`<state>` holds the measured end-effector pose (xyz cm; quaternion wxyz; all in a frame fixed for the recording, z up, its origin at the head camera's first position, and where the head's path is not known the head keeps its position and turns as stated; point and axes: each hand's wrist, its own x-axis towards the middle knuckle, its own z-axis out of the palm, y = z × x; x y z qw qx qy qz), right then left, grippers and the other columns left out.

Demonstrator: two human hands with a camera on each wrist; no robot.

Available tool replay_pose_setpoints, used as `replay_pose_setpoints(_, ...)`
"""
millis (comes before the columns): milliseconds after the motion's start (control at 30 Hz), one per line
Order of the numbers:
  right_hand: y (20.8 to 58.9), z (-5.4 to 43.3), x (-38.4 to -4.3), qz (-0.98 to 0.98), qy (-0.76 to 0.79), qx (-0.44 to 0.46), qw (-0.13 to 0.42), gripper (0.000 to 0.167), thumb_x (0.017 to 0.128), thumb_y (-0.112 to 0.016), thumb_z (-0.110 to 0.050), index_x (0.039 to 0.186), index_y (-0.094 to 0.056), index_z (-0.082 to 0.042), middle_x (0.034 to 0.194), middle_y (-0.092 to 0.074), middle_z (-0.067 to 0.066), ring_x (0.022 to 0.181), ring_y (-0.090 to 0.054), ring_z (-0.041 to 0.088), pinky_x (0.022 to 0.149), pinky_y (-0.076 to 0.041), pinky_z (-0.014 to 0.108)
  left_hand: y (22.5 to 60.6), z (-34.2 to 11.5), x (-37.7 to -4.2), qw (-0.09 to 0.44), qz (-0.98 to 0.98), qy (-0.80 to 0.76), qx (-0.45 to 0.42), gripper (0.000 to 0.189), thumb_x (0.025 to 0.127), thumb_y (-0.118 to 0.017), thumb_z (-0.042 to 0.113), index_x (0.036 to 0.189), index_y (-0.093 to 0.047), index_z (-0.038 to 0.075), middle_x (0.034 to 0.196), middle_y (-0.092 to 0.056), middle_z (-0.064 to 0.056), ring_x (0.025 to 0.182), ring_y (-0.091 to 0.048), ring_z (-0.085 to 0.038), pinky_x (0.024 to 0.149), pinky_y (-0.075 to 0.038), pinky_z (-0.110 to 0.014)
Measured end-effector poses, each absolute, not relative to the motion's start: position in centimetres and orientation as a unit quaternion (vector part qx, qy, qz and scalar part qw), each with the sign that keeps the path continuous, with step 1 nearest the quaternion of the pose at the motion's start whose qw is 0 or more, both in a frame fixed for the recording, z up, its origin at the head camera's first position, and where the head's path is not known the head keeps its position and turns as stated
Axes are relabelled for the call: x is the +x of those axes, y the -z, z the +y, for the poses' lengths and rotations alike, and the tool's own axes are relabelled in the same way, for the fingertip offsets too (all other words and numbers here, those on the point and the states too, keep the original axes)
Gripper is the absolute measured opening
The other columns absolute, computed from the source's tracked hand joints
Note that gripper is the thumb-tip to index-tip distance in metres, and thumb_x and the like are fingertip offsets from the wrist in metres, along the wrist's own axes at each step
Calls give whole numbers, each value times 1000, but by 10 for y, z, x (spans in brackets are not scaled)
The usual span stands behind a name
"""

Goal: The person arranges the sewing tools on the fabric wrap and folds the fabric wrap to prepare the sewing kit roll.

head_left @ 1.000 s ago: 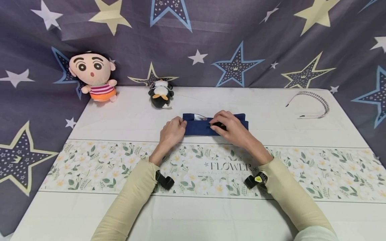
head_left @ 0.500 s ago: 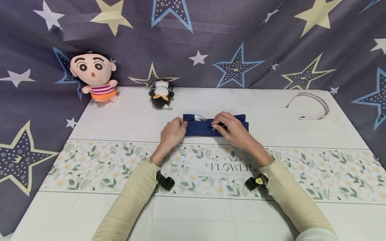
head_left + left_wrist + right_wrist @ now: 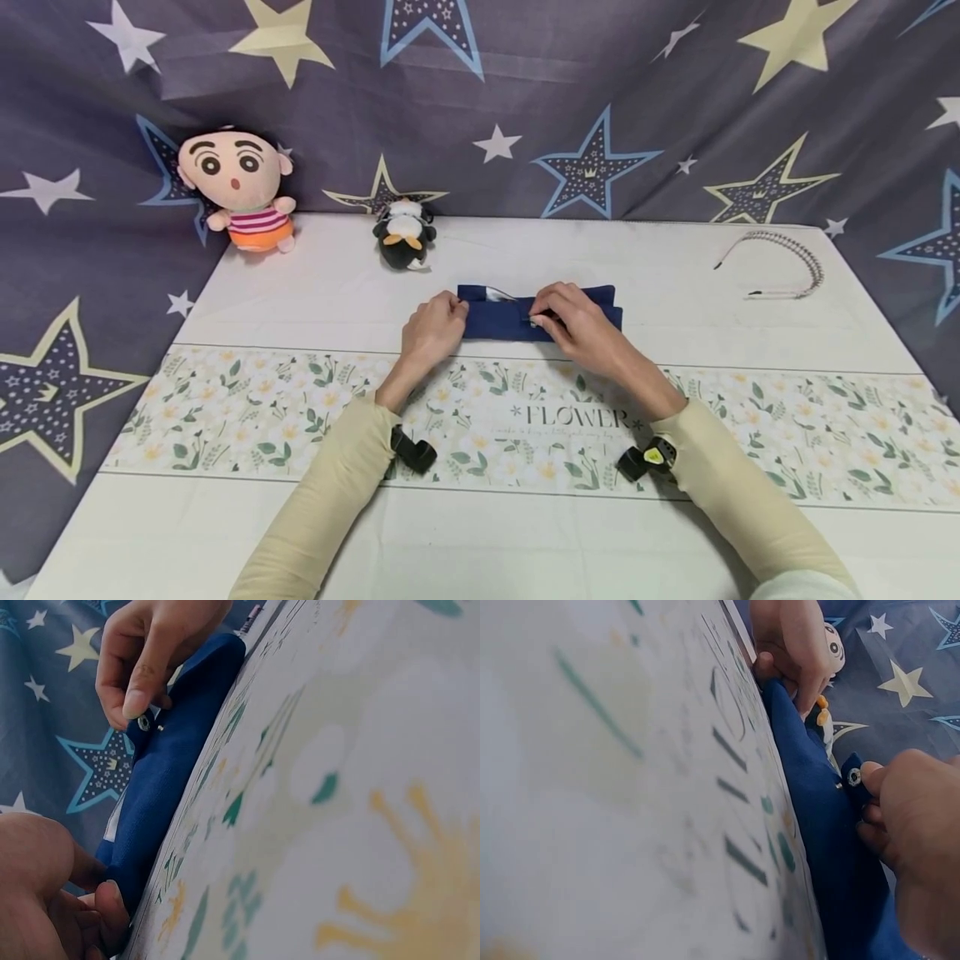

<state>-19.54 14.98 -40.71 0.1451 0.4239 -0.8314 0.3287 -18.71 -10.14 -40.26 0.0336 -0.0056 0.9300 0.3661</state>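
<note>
A navy blue fabric pouch (image 3: pixel 495 321) lies lengthwise on the table, with a white patch showing at its upper opening. My left hand (image 3: pixel 435 327) grips the pouch's left end between thumb and fingers. Near the middle, my right hand (image 3: pixel 577 321) pinches a short navy tab (image 3: pixel 853 776) that carries a round metal snap. In the left wrist view the snap (image 3: pixel 145 721) faces out by the thumb, beside a small metal stud (image 3: pixel 160 727) on the pouch front. Tab snap and stud are apart. Whatever lies inside the pouch is mostly hidden.
Behind the pouch sits a penguin plush (image 3: pixel 405 236), with a larger doll (image 3: pixel 243 192) in a striped top at the back left. A headband (image 3: pixel 806 262) lies at the far right. A flower-printed strip (image 3: pixel 300 417) crosses the white table; a star-patterned curtain (image 3: pixel 450 125) hangs behind.
My right hand has drawn the navy tab down over the pouch front, and a black patch that showed under its fingers is covered. My left hand keeps its hold on the left end.
</note>
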Motion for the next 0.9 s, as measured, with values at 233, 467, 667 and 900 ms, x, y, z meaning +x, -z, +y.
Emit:
replay_pose_setpoints(233, 412, 152, -194, -818, -300, 461, 170, 14, 94, -71, 8, 107, -66, 2, 115, -61, 17, 100, -57, 33, 87, -48, 44, 402, -101, -186, 32, 931, -364, -2, 30, 110, -47, 27, 113, -67, 4, 90, -66, -10, 83, -65, -31, 80, -51, -49)
replay_pose_setpoints(467, 414, 156, -190, -815, -258, 485, 183, 15, 95, -71, 5, 109, -70, 4, 119, -60, 18, 105, -56, 33, 89, -49, 45, 403, -101, -186, 30, 931, -364, -3, 30, 110, -48, 26, 111, -67, 4, 89, -66, -9, 81, -64, -30, 78, -51, -49)
replay_pose_setpoints(667, 412, 158, -183, -817, -179, 504, 215, 24, 90, -76, 2, 113, -74, 6, 122, -60, 20, 109, -59, 34, 88, -53, 45, 403, -102, -186, 30, 931, -365, 0, 30, 110, -48, 26, 112, -67, 3, 89, -66, -9, 81, -64, -30, 78, -51, -48)
replay_pose_setpoints(900, 405, 156, -177, -828, -90, 506, 226, 23, 91, -77, -1, 112, -74, 9, 123, -56, 23, 110, -58, 37, 88, -54, 43, 402, -101, -187, 39, 931, -363, 4, 30, 110, -47, 26, 111, -67, 4, 87, -64, -9, 78, -62, -28, 75, -50, -46)
